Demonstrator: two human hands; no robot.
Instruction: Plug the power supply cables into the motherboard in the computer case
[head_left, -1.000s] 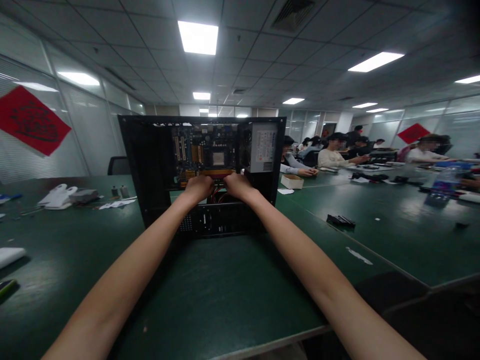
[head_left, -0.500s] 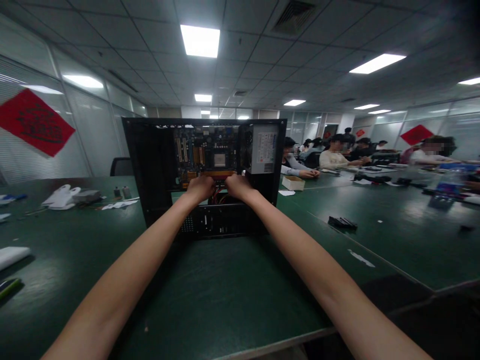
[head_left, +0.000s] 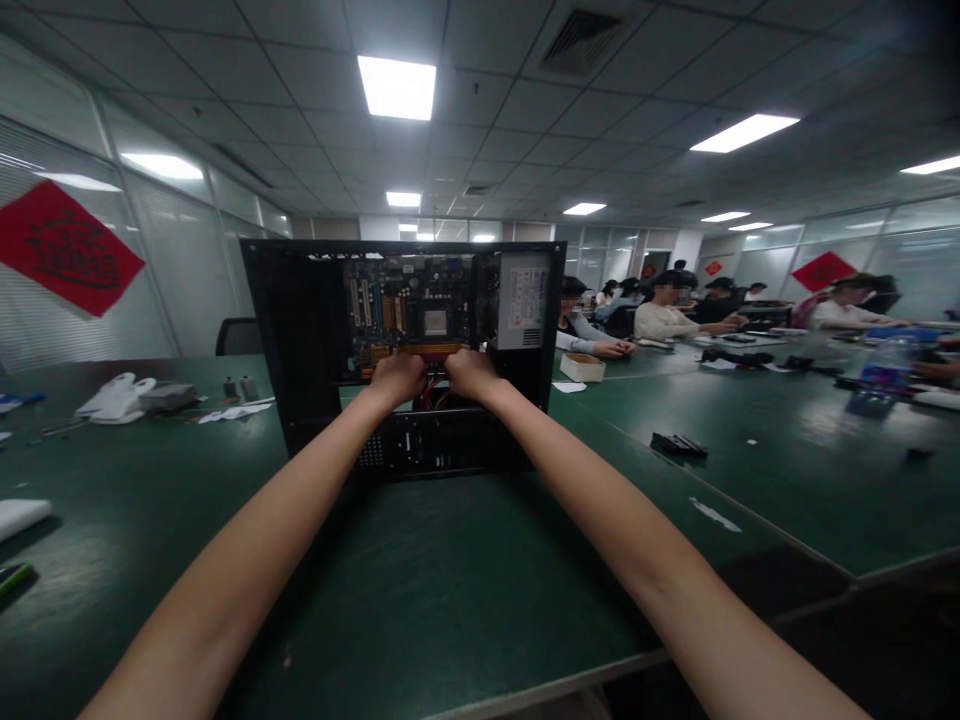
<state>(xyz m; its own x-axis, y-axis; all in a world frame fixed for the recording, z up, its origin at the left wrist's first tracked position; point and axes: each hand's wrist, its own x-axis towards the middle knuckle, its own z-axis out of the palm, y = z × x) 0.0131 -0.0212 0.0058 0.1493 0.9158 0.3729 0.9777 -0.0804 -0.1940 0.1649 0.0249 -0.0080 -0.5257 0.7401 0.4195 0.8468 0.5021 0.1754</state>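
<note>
An open black computer case [head_left: 271, 310] stands on the green table, its open side towards me. Inside it are a motherboard [head_left: 379, 295] with a square processor spot [head_left: 436, 322] and a grey power supply [head_left: 523, 300] at the upper right. Both hands reach into the lower part of the motherboard, beside the orange-red memory slots [head_left: 437, 350]. My left hand [head_left: 399, 378] is closed at the slots' left end, and my right hand [head_left: 472, 376] is closed towards their right end. The fingertips and anything in them are hidden. Red and dark cables [head_left: 435, 397] hang between the hands.
To the left lie a white plastic bag [head_left: 120, 397], a grey box [head_left: 167, 397] and paper [head_left: 234, 411]. An open carton [head_left: 582, 367], a black part [head_left: 679, 445] and a paper strip [head_left: 714, 514] are on the right. Several people sit along the table beyond.
The whole view has shifted slightly, so the scene sits a little further left. Both hands stay closed at the memory slots, with hardly any movement against the case.
</note>
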